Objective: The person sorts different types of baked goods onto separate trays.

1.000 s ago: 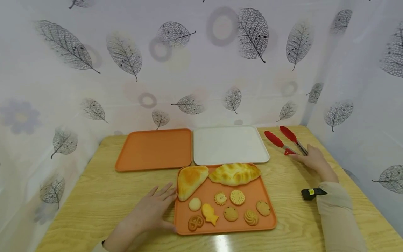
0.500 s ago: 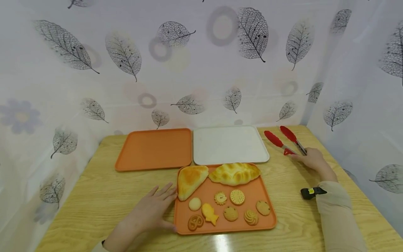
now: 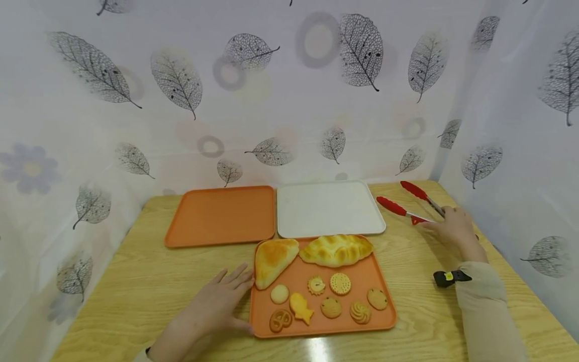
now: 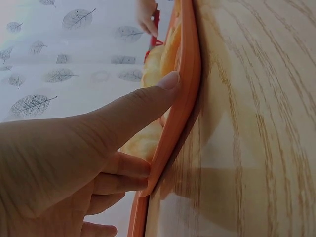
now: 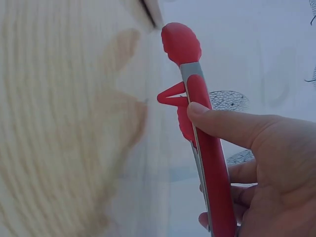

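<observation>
On the right side of the table, my right hand (image 3: 456, 232) grips red-tipped metal tongs (image 3: 392, 206). Its thumb lies along the red handle in the right wrist view, with fingers curled behind the tongs (image 5: 210, 163). The tongs' two arms stand spread apart, pointing to the back left. My left hand (image 3: 216, 306) lies at the left edge of the front orange tray (image 3: 316, 329), fingers stretched out. In the left wrist view the thumb and fingertips touch that tray's rim (image 4: 190, 74). On this tray lie a triangular bread (image 3: 275, 259), a long braided loaf (image 3: 336, 250) and several cookies.
Behind the front tray, a second orange tray (image 3: 221, 216) and a white tray (image 3: 330, 208) lie side by side with nothing on them. Among the cookies are a pretzel (image 3: 280, 320) and a fish-shaped one (image 3: 300, 307). A leaf-patterned curtain (image 3: 289, 100) surrounds the wooden table.
The tongs' red tips have spread wider apart, the near one lower. My right hand has shifted slightly up and to the right. The left hand and the trays have stayed in place.
</observation>
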`<action>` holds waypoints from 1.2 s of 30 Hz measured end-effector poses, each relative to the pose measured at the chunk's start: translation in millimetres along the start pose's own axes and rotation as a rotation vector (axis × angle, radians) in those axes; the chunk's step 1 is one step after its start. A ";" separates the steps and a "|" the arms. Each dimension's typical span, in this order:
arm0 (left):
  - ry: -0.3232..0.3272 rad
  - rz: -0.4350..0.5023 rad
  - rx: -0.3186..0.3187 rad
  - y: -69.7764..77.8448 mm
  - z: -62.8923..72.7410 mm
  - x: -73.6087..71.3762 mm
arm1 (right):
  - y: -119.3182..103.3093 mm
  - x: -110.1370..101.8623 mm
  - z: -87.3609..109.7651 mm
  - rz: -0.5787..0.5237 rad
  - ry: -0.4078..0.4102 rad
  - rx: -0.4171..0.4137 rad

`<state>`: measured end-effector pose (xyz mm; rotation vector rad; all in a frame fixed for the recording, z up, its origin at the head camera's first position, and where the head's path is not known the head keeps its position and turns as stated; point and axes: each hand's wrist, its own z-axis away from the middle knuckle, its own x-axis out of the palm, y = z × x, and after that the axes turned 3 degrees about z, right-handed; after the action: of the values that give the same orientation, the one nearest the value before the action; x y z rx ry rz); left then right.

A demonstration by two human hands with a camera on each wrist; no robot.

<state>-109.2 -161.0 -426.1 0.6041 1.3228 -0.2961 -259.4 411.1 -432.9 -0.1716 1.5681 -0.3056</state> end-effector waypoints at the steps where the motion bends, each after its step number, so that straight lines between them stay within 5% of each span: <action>1: 0.000 0.002 -0.001 -0.3 0.4 0.3 | -0.9 -1.4 0.9 0.002 0.017 -0.005; 12: 0.002 0.014 0.000 -2.1 0.9 0.9 | -22.5 -34.2 20.6 -0.005 0.138 -0.207; 23: -0.013 0.029 -0.008 -2.5 2.9 1.5 | -42.4 -43.7 41.4 0.002 0.253 -0.509; 36: -0.007 0.027 -0.006 -6.5 2.0 5.4 | -60.8 -40.8 58.9 0.026 0.194 -0.720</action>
<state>-109.7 -166.7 -432.5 0.6149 1.3076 -0.2722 -204.7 360.4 -375.7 -0.6943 1.8166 0.2857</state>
